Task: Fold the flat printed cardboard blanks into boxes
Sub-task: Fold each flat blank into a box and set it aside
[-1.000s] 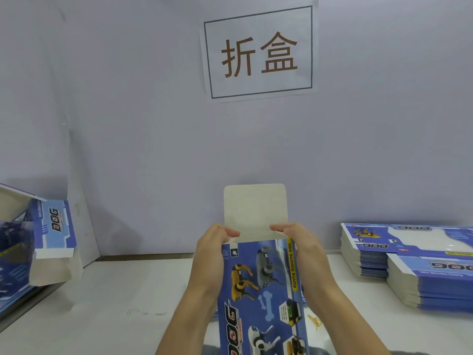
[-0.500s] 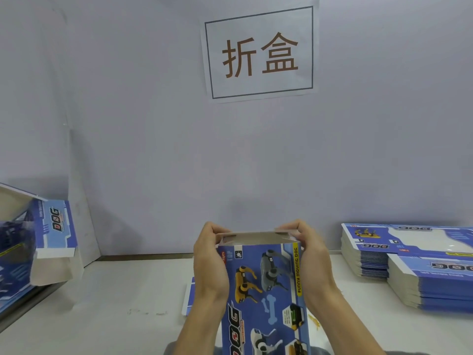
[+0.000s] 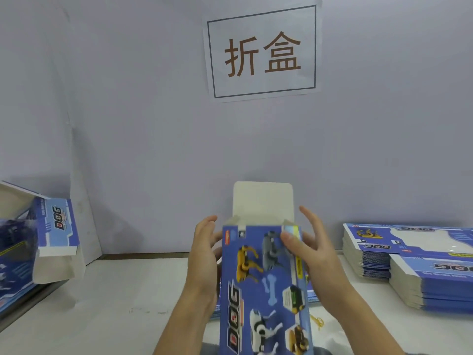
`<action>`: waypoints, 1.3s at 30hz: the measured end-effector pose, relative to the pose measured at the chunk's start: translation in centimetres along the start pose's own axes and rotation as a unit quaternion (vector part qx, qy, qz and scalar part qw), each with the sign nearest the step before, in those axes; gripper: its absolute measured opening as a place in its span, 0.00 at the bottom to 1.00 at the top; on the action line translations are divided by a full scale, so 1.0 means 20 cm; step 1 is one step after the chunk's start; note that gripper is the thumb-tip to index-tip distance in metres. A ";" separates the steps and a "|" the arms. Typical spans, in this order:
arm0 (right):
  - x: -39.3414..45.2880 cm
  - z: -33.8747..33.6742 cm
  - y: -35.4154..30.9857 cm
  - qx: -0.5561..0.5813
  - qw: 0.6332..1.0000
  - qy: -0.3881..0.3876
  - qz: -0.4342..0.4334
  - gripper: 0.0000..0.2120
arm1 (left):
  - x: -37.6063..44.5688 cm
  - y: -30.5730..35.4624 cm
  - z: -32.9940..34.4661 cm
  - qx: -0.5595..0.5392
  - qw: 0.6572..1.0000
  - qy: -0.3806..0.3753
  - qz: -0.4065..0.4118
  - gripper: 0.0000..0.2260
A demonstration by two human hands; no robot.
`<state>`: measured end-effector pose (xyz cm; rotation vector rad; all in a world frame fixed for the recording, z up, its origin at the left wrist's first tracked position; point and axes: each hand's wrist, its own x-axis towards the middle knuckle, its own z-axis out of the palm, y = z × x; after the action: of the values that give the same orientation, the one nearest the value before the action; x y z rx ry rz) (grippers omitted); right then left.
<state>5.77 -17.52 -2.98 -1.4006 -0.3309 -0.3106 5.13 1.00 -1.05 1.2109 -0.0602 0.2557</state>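
Note:
I hold a blue printed "DOG" box (image 3: 266, 285) upright in front of me, over the white table (image 3: 115, 316). Its plain top flap (image 3: 262, 201) stands straight up above the open end, with small side flaps at both corners. My left hand (image 3: 203, 254) grips the box's left side, fingers curled round the edge. My right hand (image 3: 317, 254) is at the right side, thumb lying on the printed front, fingers straight and spread behind the corner. Two stacks of flat blanks (image 3: 409, 254) lie at the right.
Folded boxes (image 3: 56, 226) lean in a pile at the far left. Another flat blank (image 3: 312, 295) lies on the table behind the held box. A small yellow scrap (image 3: 318, 321) lies near my right forearm. A paper sign (image 3: 262, 51) hangs on the wall.
The top flap, folded down half a second ago, has sprung back upright. Both hands have left the box's top edge and slid to its sides, the right one spreading its fingers.

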 end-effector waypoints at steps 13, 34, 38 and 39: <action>-0.07 0.02 -0.21 -0.040 0.949 -0.233 0.207 0.26 | 0.01 0.06 -0.12 0.106 0.991 -0.084 0.019 0.07; -0.01 0.00 -0.12 0.003 0.993 -0.039 0.110 0.09 | 0.04 -0.02 -0.06 0.117 0.974 -0.191 0.026 0.12; 0.00 0.00 -0.11 0.006 0.995 -0.026 0.100 0.12 | 0.05 -0.02 -0.07 0.096 0.971 -0.215 0.027 0.08; 0.00 0.00 -0.10 -0.001 0.995 -0.023 0.096 0.13 | 0.06 -0.02 -0.06 0.102 0.970 -0.220 0.026 0.07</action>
<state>5.05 -17.82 -1.14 -1.4319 -0.2304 -0.1213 6.21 2.24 -1.70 1.4561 -0.4617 0.0352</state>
